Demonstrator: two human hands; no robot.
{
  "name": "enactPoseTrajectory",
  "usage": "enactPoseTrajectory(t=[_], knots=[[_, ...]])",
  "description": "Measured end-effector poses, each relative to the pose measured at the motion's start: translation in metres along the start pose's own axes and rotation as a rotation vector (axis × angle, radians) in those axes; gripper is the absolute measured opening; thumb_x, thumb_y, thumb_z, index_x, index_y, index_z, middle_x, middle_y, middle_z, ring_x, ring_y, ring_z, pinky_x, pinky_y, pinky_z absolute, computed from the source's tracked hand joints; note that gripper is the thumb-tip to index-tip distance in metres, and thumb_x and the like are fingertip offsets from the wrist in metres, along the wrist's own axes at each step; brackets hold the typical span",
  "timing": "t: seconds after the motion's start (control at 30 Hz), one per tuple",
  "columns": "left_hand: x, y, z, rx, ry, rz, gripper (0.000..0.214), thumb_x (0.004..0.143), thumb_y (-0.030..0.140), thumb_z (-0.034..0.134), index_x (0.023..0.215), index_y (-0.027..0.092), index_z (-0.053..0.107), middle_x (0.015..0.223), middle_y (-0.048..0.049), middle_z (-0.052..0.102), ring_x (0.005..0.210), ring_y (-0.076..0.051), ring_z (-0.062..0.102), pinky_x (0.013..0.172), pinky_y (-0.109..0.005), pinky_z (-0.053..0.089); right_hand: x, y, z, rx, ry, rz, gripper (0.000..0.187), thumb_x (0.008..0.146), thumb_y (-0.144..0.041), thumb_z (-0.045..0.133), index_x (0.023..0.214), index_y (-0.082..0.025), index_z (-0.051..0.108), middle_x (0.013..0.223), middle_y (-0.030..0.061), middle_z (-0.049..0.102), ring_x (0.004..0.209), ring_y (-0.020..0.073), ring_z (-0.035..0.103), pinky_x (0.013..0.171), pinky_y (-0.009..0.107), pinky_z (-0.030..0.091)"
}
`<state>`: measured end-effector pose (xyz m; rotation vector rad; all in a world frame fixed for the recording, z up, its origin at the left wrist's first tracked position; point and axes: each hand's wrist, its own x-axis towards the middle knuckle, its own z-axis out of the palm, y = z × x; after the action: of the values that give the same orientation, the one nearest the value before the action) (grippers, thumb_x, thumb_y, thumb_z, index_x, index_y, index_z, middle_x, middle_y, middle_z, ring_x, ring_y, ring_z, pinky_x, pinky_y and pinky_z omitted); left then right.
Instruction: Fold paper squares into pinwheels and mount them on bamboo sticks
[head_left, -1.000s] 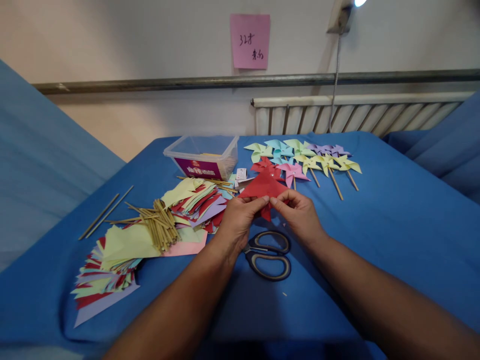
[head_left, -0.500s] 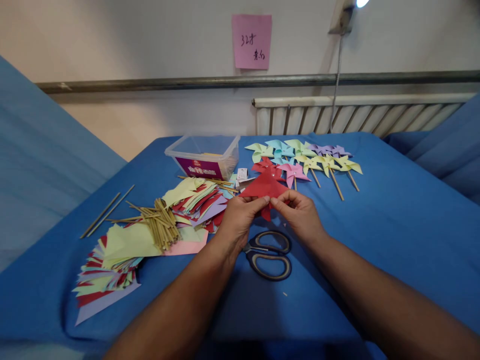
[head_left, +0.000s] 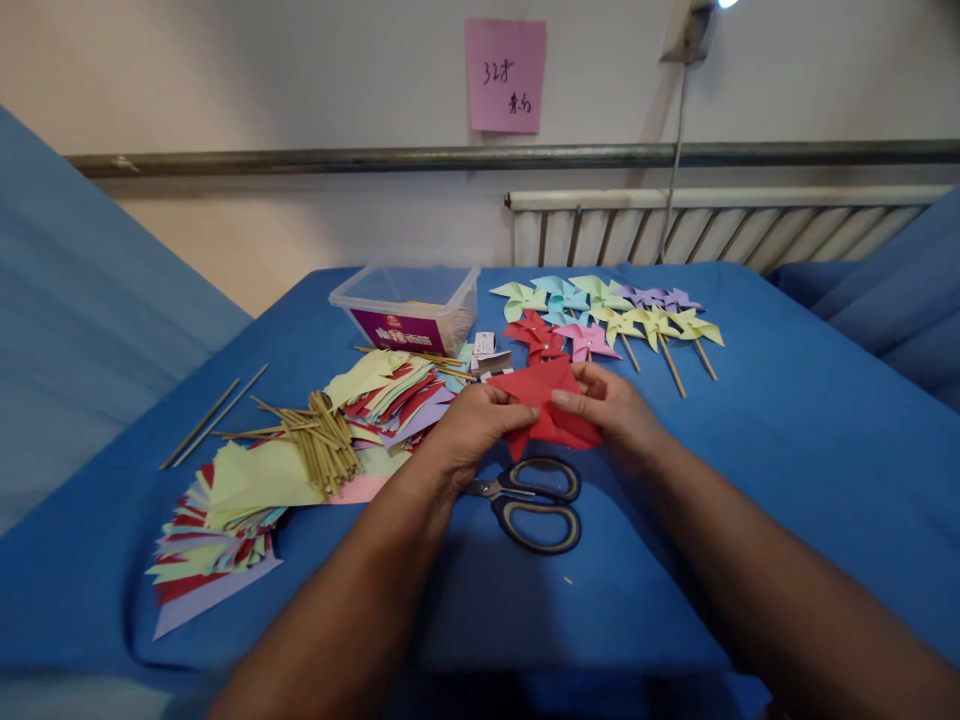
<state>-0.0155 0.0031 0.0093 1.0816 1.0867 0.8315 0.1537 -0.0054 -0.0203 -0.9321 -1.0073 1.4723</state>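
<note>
A red paper sheet (head_left: 551, 385), cut into from its corners, is held up between both hands above the table. My left hand (head_left: 487, 415) pinches its left side, thumb on top. My right hand (head_left: 611, 405) grips the right side, with the thumb pressed near the middle and the fingers behind the paper. Below the paper, scissors (head_left: 536, 505) with dark handles lie on the blue cloth, their blades partly hidden by my left wrist. Small white boxes (head_left: 487, 355) stand just behind the paper, beside a red pinwheel (head_left: 534, 335).
Several finished pinwheels (head_left: 619, 310) lie at the back right. A clear plastic box (head_left: 409, 310) stands at the back. To the left are cut paper stacks (head_left: 217, 540), a bundle of short sticks (head_left: 326, 445) and two longer sticks (head_left: 214, 420) on the blue tablecloth (head_left: 795, 440).
The red paper has been turned and spread flatter, tilting toward me. My right thumb has moved up from the lower edge onto its face; the left hand has shifted slightly left.
</note>
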Motion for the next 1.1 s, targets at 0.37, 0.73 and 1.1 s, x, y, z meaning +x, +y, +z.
enactPoseTrajectory(t=[0.37,0.73,1.1], knots=[[0.003,-0.004,0.001,0.192,0.109,0.075,0.012,0.059,0.019,0.074,0.056,0.015,0.064,0.052,0.0016,0.056,0.047,-0.008,0.044,0.047,-0.021,0.031,-0.002,0.014,0.015,0.110,0.133,0.014,0.043,0.054,-0.033,0.087,0.086,-0.019,0.063,0.082,0.0022,0.073,0.071,0.0180,0.068,0.072,0.034,0.057],[0.006,-0.023,0.032,-0.498,0.089,-0.035,0.025,0.059,0.022,0.081,0.081,0.012,0.073,0.072,-0.0050,0.072,0.065,-0.012,0.063,0.067,-0.024,0.048,0.004,0.030,0.032,0.254,0.409,-0.176,0.037,0.064,-0.032,0.080,0.095,-0.017,0.068,0.092,0.0054,0.074,0.081,0.0213,0.070,0.080,0.039,0.056],[0.009,-0.022,0.023,-0.540,0.163,0.004,0.018,0.059,0.015,0.078,0.075,0.010,0.071,0.071,-0.0063,0.072,0.062,-0.013,0.064,0.066,-0.024,0.050,0.003,0.032,0.027,0.129,0.338,-0.207,0.039,0.072,-0.035,0.073,0.105,-0.020,0.060,0.096,0.0039,0.070,0.084,0.0186,0.065,0.080,0.036,0.053]])
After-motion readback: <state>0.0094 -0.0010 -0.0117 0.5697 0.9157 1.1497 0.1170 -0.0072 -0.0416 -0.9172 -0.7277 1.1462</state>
